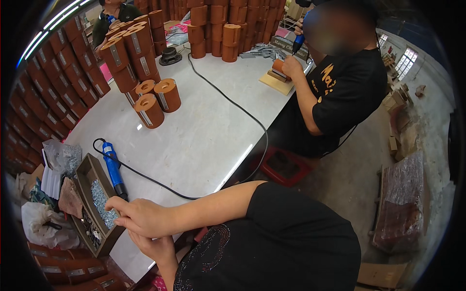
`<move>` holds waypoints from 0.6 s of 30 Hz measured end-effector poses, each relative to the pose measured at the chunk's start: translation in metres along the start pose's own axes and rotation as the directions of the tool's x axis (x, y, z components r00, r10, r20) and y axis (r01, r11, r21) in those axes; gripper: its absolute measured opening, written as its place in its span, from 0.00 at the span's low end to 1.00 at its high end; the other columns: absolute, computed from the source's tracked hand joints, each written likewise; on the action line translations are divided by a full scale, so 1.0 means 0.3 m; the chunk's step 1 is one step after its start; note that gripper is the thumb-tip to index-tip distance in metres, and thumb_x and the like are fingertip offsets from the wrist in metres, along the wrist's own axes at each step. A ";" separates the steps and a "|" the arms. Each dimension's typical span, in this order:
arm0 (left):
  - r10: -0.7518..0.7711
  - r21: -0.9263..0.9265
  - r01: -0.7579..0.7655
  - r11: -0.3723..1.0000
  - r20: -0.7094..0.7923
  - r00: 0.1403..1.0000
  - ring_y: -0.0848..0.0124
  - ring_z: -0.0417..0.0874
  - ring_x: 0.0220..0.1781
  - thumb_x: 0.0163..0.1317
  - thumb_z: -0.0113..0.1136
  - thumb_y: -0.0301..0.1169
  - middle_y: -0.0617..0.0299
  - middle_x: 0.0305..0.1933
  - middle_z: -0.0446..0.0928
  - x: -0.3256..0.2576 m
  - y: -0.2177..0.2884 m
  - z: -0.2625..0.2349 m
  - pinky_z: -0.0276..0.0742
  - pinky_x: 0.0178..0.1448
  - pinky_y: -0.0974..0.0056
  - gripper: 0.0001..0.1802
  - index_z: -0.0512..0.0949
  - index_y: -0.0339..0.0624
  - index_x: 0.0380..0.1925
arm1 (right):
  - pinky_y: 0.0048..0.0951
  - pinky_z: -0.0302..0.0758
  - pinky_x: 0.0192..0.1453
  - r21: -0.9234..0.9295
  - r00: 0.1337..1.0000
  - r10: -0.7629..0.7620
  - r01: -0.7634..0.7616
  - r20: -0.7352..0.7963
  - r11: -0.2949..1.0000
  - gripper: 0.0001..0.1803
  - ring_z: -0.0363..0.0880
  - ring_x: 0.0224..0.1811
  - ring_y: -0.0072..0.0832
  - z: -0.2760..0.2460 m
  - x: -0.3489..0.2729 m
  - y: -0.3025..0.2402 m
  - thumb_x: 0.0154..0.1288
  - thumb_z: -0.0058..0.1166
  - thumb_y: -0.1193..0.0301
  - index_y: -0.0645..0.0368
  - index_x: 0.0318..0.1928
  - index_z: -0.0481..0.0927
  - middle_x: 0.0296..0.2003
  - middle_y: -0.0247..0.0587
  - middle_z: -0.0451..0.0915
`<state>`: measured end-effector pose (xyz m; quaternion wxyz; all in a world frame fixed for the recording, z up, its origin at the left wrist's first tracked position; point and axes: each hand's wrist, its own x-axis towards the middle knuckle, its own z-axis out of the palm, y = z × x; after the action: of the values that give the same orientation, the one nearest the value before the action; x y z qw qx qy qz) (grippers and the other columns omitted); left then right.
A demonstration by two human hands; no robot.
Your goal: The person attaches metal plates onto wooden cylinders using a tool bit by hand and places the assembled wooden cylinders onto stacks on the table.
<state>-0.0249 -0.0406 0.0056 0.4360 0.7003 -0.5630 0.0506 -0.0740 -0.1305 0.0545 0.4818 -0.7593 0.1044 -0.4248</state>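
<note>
My right hand (pixel 145 218) reaches across my body to the near right edge of a divided wooden box (pixel 116 233). Its fingers are bent together in a pinch; whatever they hold, if anything, is too small to make out. My left hand (pixel 158 248) is just below it, with its fingers mostly hidden behind the right hand. Small silvery screws (pixel 101 199) fill one compartment of the box, and darker small hardware (pixel 91 228) lies in another. A blue electric screwdriver (pixel 112 167) rests along the box's far right rim, its tip close to my right hand.
Three orange-brown cylinders (pixel 149 110) with metal strips stand mid-table (pixel 204 145), with taller stacks (pixel 131 53) behind. A black cable (pixel 238 104) loops across. Plastic bags (pixel 46 223) lie beside the box. At right, a co-worker (pixel 349 92) holds a blue screwdriver (pixel 298 43) over a cylinder.
</note>
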 end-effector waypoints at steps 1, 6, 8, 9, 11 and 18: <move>-0.052 -0.059 0.050 0.997 -0.029 0.998 0.53 0.68 0.53 0.42 0.63 0.28 0.47 0.51 0.66 0.005 0.005 0.004 0.62 0.55 0.59 0.31 0.65 0.33 0.49 | 0.30 0.63 0.23 0.099 0.999 0.051 -0.051 0.000 0.994 0.16 0.68 0.16 0.35 0.002 -0.001 -0.019 0.58 0.47 0.71 0.59 0.45 0.61 0.14 0.42 0.69; -0.016 -0.100 0.008 0.995 -0.075 0.997 0.52 0.67 0.54 0.40 0.64 0.28 0.47 0.52 0.66 0.007 0.031 0.004 0.62 0.55 0.58 0.32 0.66 0.33 0.49 | 0.23 0.57 0.19 0.339 0.993 0.115 -0.116 0.024 0.934 0.18 0.59 0.10 0.25 -0.011 0.005 -0.022 0.55 0.52 0.71 0.63 0.43 0.61 0.08 0.36 0.62; -0.010 -0.047 0.007 0.999 -0.070 0.997 0.52 0.67 0.54 0.38 0.65 0.27 0.46 0.53 0.65 0.001 0.020 0.000 0.62 0.56 0.58 0.34 0.65 0.32 0.49 | 0.23 0.58 0.17 0.304 0.998 0.009 -0.026 0.057 0.952 0.17 0.60 0.09 0.23 -0.012 0.004 -0.012 0.53 0.53 0.72 0.62 0.40 0.62 0.08 0.36 0.64; -0.023 -0.039 0.020 0.999 -0.069 0.997 0.52 0.67 0.54 0.38 0.65 0.27 0.46 0.53 0.65 -0.003 0.010 0.002 0.62 0.56 0.58 0.34 0.65 0.32 0.49 | 0.23 0.58 0.16 0.289 0.996 -0.044 0.020 0.075 0.957 0.16 0.61 0.09 0.23 -0.013 0.005 -0.007 0.52 0.53 0.73 0.62 0.38 0.63 0.08 0.36 0.65; -0.066 -0.159 0.048 0.986 -0.109 0.992 0.51 0.67 0.55 0.37 0.66 0.28 0.45 0.54 0.65 -0.024 -0.012 -0.002 0.62 0.57 0.57 0.35 0.65 0.32 0.49 | 0.22 0.57 0.17 0.306 0.995 -0.046 0.015 0.093 0.952 0.14 0.59 0.09 0.21 0.009 0.002 0.003 0.52 0.53 0.73 0.61 0.38 0.64 0.08 0.33 0.62; 0.078 0.029 -0.075 0.997 -0.132 0.988 0.47 0.69 0.50 0.32 0.64 0.26 0.46 0.42 0.70 0.002 -0.036 0.006 0.65 0.54 0.52 0.25 0.71 0.34 0.37 | 0.22 0.67 0.28 0.239 0.977 -0.182 0.203 -0.108 0.950 0.06 0.70 0.21 0.19 0.051 0.028 0.110 0.50 0.54 0.75 0.65 0.27 0.72 0.27 0.40 0.72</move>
<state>-0.0163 -0.0423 -0.0011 0.4619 0.6785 -0.5584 0.1204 -0.0491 -0.1423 0.0293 0.5244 -0.6809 -0.0039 -0.5113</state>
